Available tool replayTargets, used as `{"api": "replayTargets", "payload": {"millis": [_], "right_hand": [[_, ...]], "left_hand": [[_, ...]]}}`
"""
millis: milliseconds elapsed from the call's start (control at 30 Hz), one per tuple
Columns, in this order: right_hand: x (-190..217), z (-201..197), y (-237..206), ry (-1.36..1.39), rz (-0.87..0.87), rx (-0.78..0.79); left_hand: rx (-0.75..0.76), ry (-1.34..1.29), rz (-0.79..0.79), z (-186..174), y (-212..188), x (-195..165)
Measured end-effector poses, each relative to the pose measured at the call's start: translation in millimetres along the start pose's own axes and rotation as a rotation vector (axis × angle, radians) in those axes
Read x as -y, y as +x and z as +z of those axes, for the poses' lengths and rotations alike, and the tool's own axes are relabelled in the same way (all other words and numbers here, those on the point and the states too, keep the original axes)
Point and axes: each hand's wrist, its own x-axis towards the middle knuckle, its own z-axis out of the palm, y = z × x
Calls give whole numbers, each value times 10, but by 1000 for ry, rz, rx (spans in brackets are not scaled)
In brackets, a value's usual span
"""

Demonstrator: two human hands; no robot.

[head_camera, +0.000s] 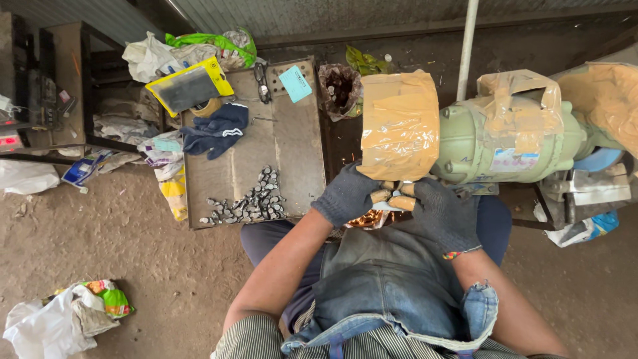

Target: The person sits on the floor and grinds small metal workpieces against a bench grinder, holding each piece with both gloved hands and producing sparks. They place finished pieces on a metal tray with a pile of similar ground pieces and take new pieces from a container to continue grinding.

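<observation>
We look down on our two gloved hands, held together just under the taped guard [399, 125] of a pale green bench grinder [505, 143]. Our left hand [347, 195] wears a dark knit glove with the fingertips worn through, and it is curled tight around a small metal piece [393, 197] at the wheel's lower edge. Our right hand [444, 214], gloved the same way, closes on that piece from the other side, so both hands touch each other over it (the piece itself is mostly hidden by fingers, and we cannot tell its shape). Brown tape wraps the guard and patches of the motor body.

To the left, a flat metal tray [299, 143] lies on a low stand. A heap of small grey metal parts [251, 201] sits near its front edge, a dark blue glove [216, 129] lies further back, and a light blue card [295, 83] rests near the far corner. A yellow-edged packet [189, 86] overlaps the tray's back left corner. A white plastic bag [50, 326] lies on the dirt floor, well apart from us.
</observation>
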Motion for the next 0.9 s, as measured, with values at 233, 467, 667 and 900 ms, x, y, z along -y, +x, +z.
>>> {"api": "replayTargets", "payload": {"millis": [233,467,667,900], "right_hand": [[-1,145,-148,94,-20,-36],[-206,467,-628,56,-233,195],[-265,733,-772,108,-280,200],[-84,492,-718,287,-174,173]], "left_hand": [[-80,195,-94,17,-273,-242],[127,84,-93,-67,-959,-299],[165,954,-639,-469,-1301,282],[276,733,-697,-610,-1216,405]]}}
